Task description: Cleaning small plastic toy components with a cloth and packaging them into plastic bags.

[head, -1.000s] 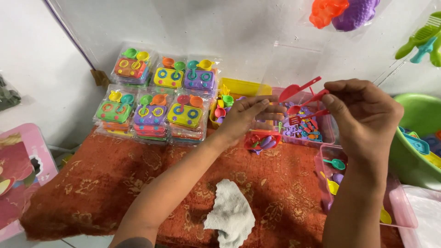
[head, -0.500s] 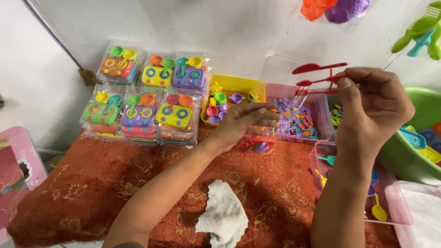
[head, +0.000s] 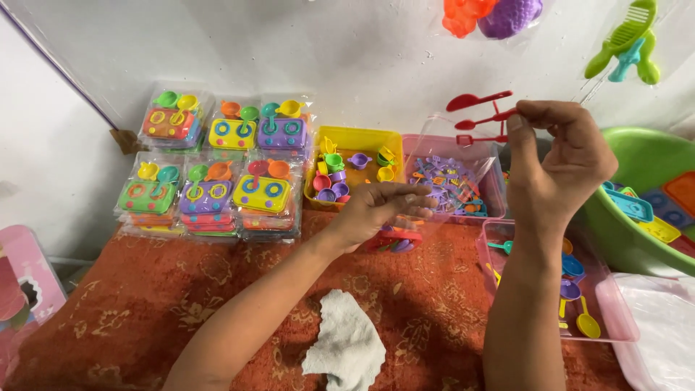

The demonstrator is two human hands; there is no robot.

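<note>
Red toy utensils (head: pixel 479 118) lie horizontal, heads pointing left, handle ends hidden in pinching right hand (head: pixel 557 163). Left hand (head: pixel 380 210) pinches a barely visible clear bag (head: pixel 441 170).

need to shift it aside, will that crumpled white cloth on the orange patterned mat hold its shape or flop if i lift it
The crumpled white cloth probably flops: its soft folds suggest no stiffness. It looks thin, so likely light. Pushed, it may bunch and drag on the textured orange patterned mat rather than slide.

right hand (head: pixel 557 156) raised, pinching — left hand (head: pixel 380 210) gripping
</note>
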